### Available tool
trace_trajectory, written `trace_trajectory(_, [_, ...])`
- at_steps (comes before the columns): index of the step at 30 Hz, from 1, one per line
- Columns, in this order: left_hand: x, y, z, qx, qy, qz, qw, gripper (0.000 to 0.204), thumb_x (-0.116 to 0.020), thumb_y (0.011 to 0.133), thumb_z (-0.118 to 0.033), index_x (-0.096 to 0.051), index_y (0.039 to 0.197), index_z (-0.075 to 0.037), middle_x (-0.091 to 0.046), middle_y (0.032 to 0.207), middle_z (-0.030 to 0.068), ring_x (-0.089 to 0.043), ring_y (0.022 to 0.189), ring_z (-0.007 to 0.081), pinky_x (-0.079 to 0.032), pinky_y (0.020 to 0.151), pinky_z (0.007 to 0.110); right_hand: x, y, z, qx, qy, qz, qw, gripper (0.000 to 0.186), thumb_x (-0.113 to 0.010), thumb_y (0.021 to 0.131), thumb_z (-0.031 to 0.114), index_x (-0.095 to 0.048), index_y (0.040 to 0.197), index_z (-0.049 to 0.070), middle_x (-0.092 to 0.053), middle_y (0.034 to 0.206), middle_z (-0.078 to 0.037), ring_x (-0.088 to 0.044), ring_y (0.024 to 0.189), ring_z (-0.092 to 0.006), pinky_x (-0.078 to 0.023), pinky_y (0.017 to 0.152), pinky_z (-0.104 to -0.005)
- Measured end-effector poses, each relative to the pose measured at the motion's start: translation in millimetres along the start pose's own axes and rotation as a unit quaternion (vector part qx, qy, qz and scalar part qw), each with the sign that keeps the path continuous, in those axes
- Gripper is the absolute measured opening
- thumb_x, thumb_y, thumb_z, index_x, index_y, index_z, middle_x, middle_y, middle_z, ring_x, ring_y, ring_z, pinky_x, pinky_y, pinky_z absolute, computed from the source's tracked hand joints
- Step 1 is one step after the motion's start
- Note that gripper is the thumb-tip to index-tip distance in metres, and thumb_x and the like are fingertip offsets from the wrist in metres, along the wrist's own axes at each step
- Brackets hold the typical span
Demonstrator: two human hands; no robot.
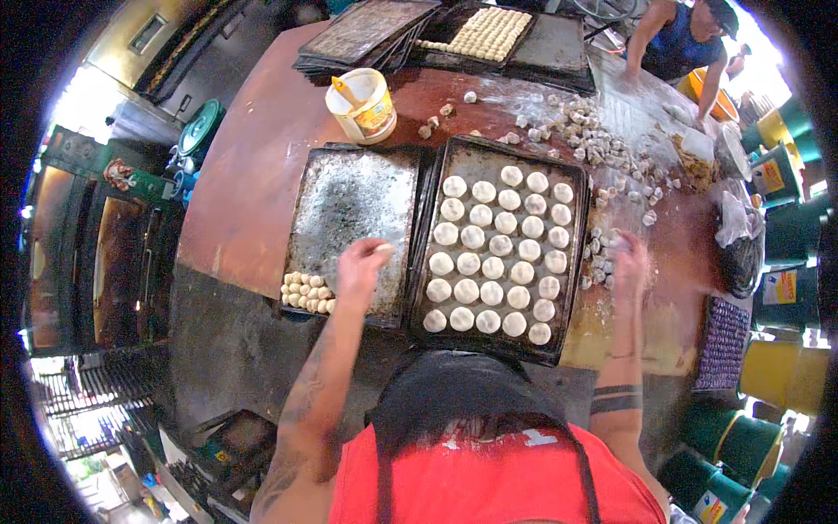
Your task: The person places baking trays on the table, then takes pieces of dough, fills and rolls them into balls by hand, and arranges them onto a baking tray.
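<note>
My left hand hangs over the left baking tray, its fingers closed on a small pale dough ball. That tray's surface is dusted with flour, and small round dough balls are packed into its near left corner. Beside it, the right baking tray carries rows of flattened white dough rounds. Off that tray's right edge is my right hand, smeared by motion, next to floury dough lumps on the table. Whether its fingers hold anything is hidden by the blur.
A white bucket with a yellow-handled tool stands behind the trays. Dark trays are stacked at the back, near a tray of dough balls. More dough lumps lie back right, where a co-worker leans in. Green drums line the right.
</note>
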State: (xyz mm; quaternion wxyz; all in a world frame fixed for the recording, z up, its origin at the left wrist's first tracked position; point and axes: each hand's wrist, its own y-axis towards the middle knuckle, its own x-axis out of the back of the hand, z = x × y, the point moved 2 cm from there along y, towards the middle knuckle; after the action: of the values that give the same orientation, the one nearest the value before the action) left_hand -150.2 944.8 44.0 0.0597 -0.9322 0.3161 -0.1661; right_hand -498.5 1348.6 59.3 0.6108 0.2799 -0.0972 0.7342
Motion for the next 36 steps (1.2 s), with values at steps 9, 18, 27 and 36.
trace_trajectory(9, [-133.3,-35.4,-90.0,0.118,-0.297,0.217,0.922,0.026,-0.065,0.101,-0.004,-0.062,0.126,0.003,-0.073,0.107,0.0079,-0.070,0.094,0.0160,-0.058,0.085,0.028,-108.6,-88.4,191.7,0.187,0.061,0.165,0.967,0.025,-0.075,0.088,0.002,-0.068,0.112,0.001,-0.069,0.100,-0.015,-0.069,0.092,-0.0273,-0.055,0.082,-0.0359])
trace_trajectory(18, [-127.5,-45.2,-111.5,0.037,-0.256,0.255,0.932,0.029,-0.069,0.099,-0.005,-0.061,0.126,0.003,-0.071,0.111,0.0095,-0.068,0.102,0.0181,-0.058,0.092,0.033,-98.3,-87.5,180.1,0.048,0.143,0.280,0.948,0.034,-0.073,0.094,0.004,-0.063,0.127,0.002,-0.068,0.108,-0.006,-0.065,0.097,-0.0159,-0.054,0.087,-0.0302])
trace_trajectory(27, [-125.3,-53.2,-146.6,-0.275,-0.001,0.033,0.961,0.017,-0.072,0.089,0.002,-0.070,0.105,0.001,-0.068,0.108,0.0120,-0.069,0.100,0.0257,-0.058,0.088,0.035,-107.3,-82.1,194.0,-0.132,0.460,0.207,0.853,0.034,-0.075,0.093,0.015,-0.065,0.122,-0.001,-0.068,0.110,-0.008,-0.065,0.102,-0.0151,-0.056,0.089,-0.0335])
trace_trajectory(36, [-120.9,-24.2,-128.8,0.150,-0.380,0.250,0.878,0.050,-0.077,0.091,-0.001,-0.056,0.136,0.003,-0.067,0.117,0.0103,-0.069,0.102,0.0185,-0.059,0.088,0.033,-92.9,-73.6,219.2,0.254,-0.041,0.168,0.952,0.033,-0.077,0.081,0.004,-0.073,0.114,0.007,-0.065,0.140,-0.014,-0.060,0.129,-0.0345,-0.047,0.110,-0.0460])
